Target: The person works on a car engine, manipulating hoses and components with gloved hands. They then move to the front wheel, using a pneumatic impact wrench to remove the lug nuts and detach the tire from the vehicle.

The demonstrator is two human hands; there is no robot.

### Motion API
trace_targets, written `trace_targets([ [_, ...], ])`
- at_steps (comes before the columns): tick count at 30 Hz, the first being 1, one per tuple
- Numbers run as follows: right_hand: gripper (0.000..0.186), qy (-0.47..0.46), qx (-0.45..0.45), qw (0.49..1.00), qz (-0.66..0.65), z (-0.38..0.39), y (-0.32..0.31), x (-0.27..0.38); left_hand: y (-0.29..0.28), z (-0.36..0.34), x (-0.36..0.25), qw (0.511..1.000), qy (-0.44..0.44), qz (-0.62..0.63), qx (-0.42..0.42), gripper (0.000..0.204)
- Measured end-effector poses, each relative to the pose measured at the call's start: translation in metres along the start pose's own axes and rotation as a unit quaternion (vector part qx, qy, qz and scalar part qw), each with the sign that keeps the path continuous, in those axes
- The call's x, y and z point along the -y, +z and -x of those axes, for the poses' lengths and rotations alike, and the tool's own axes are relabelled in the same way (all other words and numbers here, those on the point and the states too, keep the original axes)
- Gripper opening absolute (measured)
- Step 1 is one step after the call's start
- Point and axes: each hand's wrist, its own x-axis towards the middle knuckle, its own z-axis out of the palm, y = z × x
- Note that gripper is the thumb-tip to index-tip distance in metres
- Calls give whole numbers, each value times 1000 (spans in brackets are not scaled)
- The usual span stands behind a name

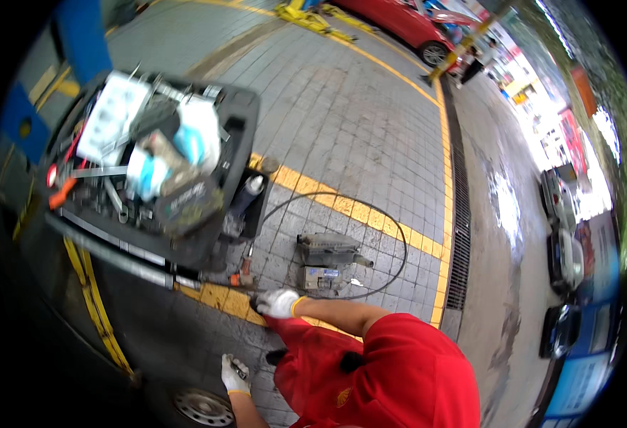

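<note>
My left hand [235, 375], in a white work glove, is closed around a small dark metallic piece [239, 369] whose kind I cannot make out. It is just above a car wheel [203, 406] at the lower edge. My right hand [279, 304], also gloved in white, hangs over my trouser leg beside a dark shoe tip. Its fingers are too blurred to read. Ahead on the left stands a black tool cart [245, 107]. On its top lie a cordless power tool [178, 167], a sheet in a clear cover [114, 118], and several wrenches [99, 172].
On the tiled floor lie a dark plastic housing [327, 249], a grey box-shaped part [320, 277], a looped black cable [402, 246] and an orange-and-metal tool [240, 275]. A spray bottle [248, 194] stands in the cart's side holder. A drain grate [459, 221] runs at right; a red car [392, 25] stands far off.
</note>
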Motion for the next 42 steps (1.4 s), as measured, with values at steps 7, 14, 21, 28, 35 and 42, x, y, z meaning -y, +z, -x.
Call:
trace_targets([
  [7,62,136,-28,990,37,-84,77,-130,-28,-98,71,999,2,-31,10,32],
  [14,72,163,35,957,239,-289,188,-286,-21,-290,119,987,31,153,47,22],
  [21,88,55,-77,919,382,-466,239,-356,-14,-361,91,989,129,43,57,29],
  [28,74,-32,-71,890,449,-530,236,-332,-46,-364,59,964,243,3,109,25],
  [35,72,-141,0,851,506,-464,190,-335,-55,-375,57,964,228,-46,126,27],
  [42,51,-207,-22,833,512,-392,183,-270,-52,-381,52,957,223,-53,176,24],
])
